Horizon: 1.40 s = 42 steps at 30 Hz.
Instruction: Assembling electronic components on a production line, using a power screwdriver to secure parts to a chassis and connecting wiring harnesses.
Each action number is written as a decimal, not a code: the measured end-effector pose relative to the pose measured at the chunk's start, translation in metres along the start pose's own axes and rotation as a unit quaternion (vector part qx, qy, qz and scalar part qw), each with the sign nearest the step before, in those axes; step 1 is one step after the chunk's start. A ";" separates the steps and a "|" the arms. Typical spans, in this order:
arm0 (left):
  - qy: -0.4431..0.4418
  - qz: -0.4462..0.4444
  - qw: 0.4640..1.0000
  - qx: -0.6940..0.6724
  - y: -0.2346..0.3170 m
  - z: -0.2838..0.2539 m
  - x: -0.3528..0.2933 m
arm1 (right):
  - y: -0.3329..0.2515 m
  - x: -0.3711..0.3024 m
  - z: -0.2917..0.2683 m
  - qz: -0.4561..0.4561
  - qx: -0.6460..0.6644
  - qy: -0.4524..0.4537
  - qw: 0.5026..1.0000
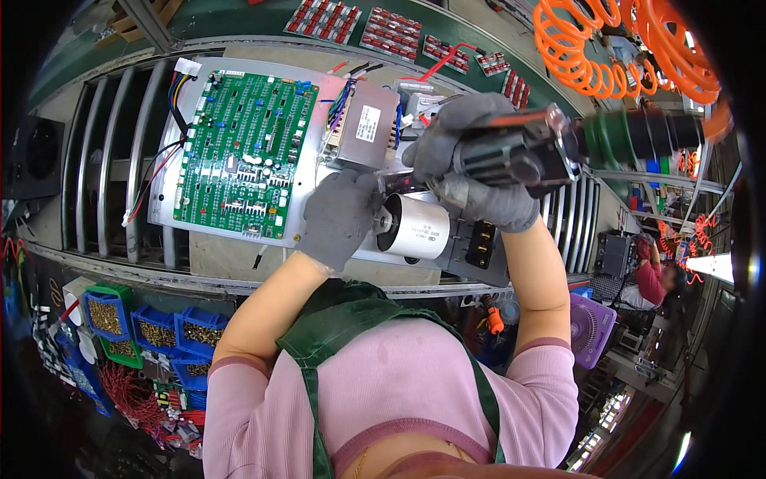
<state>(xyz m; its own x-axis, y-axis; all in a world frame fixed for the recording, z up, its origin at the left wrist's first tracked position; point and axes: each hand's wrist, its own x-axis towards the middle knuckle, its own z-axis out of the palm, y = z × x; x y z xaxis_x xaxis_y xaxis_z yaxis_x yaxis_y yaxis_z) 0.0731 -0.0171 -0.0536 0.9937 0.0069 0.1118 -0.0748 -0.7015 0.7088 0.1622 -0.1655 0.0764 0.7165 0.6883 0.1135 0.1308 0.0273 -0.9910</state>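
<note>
My left hand [341,214], in a grey glove, is closed with its fingertips at the terminal end of a white cylindrical capacitor [423,227]. Whatever is between those fingertips is hidden. My right hand [471,172], gloved too, grips a black power screwdriver [519,156] above the capacitor. The tool lies tilted, and its tip does not show. Just beyond my left hand stands a transformer [369,128] with a white label and coloured wires. To the left, a green circuit board [246,152] sits on a pale metal plate [167,206].
Metal rollers [104,152] run under the plate. Orange coiled hoses [590,60] hang at the upper right. Red-and-white parts [391,33] lie in rows on the far green surface. Blue bins [155,329] of small brass-coloured parts stand at lower left. A person [650,279] is at the right.
</note>
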 end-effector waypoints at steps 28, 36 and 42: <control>0.101 0.101 0.985 -0.094 -0.011 0.002 -0.003 | -0.003 -0.001 0.010 0.045 -0.070 0.068 0.994; 0.119 0.112 0.980 -0.112 -0.016 0.007 -0.003 | -0.006 -0.001 0.009 0.047 -0.034 0.076 0.995; 0.121 0.110 0.979 -0.118 -0.018 0.008 -0.003 | 0.006 -0.004 0.009 0.034 -0.066 0.070 0.995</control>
<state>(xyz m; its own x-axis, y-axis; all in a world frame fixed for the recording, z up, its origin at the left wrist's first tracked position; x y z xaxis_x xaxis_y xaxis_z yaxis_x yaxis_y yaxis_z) 0.0717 -0.0098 -0.0724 0.9044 0.0636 0.4220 -0.3305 -0.5209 0.7870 0.1543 -0.1617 0.0699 0.8144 0.5767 0.0640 0.1600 -0.1172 -0.9801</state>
